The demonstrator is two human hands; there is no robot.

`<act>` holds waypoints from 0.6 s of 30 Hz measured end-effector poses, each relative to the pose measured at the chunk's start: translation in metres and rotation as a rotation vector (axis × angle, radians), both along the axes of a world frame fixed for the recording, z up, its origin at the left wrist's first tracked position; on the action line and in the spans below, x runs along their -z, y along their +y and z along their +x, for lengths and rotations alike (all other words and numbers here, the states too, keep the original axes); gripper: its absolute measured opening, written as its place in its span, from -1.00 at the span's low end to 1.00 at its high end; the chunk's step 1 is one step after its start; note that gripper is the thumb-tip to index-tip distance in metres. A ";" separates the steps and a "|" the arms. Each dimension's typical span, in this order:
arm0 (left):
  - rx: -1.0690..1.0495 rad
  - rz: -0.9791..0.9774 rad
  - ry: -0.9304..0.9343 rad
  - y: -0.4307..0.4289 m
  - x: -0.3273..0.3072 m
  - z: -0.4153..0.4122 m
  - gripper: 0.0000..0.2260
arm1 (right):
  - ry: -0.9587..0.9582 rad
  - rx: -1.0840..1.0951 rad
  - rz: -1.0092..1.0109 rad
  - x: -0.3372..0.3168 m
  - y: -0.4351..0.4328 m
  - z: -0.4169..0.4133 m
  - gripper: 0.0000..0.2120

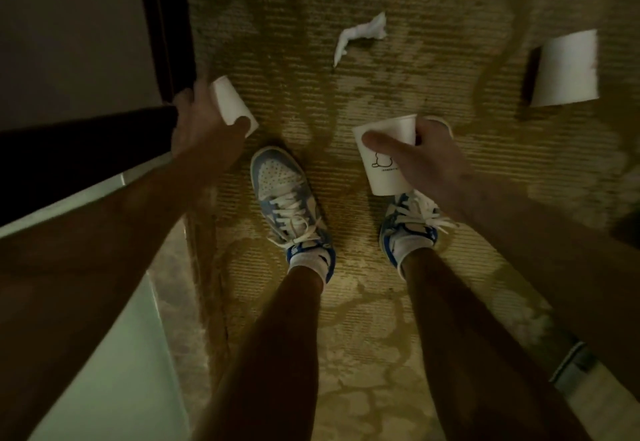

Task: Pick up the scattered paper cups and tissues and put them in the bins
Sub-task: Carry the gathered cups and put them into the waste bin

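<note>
The left hand (204,129) grips a plain white paper cup (230,103) by its side, beside the dark door frame (169,25). The right hand (426,160) holds a white paper cup with a small line drawing (384,149). A crumpled white tissue (360,33) lies on the patterned beige carpet (294,94).

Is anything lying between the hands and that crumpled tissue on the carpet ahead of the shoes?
Nothing visible: the carpet between them and the crumpled tissue is bare. But the left hand grips a plain cup and the right hand holds a printed cup, so neither is free to take it.
</note>
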State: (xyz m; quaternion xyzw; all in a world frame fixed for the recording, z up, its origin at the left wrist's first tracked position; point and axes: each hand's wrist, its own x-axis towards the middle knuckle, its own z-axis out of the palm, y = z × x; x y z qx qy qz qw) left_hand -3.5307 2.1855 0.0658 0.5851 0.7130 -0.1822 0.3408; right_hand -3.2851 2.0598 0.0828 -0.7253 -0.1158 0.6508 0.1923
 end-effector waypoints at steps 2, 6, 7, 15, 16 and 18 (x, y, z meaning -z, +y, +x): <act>0.022 -0.047 0.027 0.002 0.010 0.001 -0.32 | -0.002 0.032 -0.010 0.000 -0.009 0.006 -0.53; 0.228 -0.067 0.085 0.003 0.018 0.007 -0.53 | -0.017 0.157 -0.037 -0.005 -0.030 0.023 -0.66; 0.289 -0.079 0.086 0.001 0.018 0.013 -0.57 | -0.018 0.202 -0.052 -0.007 -0.037 0.031 -0.71; 0.501 -0.075 -0.111 -0.017 -0.009 0.128 -0.64 | 0.039 0.638 -0.159 -0.028 -0.047 0.127 -0.72; 0.503 -0.087 -0.148 -0.018 -0.010 0.144 -0.63 | 0.034 0.675 -0.155 -0.029 -0.045 0.138 -0.76; 0.508 -0.107 -0.186 -0.018 -0.010 0.174 -0.61 | 0.043 0.735 -0.150 -0.029 -0.042 0.157 -0.79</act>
